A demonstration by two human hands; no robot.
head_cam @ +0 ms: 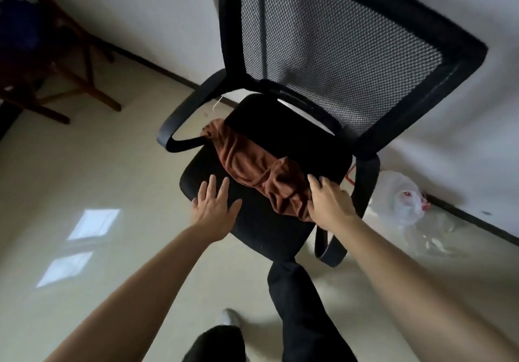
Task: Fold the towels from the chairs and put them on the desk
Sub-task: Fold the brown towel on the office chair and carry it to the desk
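Towel (252, 165): bunched on chair (252, 229), long axis upper-left to lower-right.
Our right hand (330, 201): nearer, fingers touching its lower-right end, grip unclear.
Our left hand (214, 210): fingers spread, empty.

The front half of the chair seat (252, 221) lies bare under my spread left hand (214, 210), so I can slide across it to the brown towel (261, 173) with nothing between. My right hand (328, 201) is at the towel's end by the seat's right edge, hemmed in by the right armrest (362, 193). The left armrest (182, 120) loops past the towel's far end, and the mesh backrest (337, 47) walls off the rear edge.
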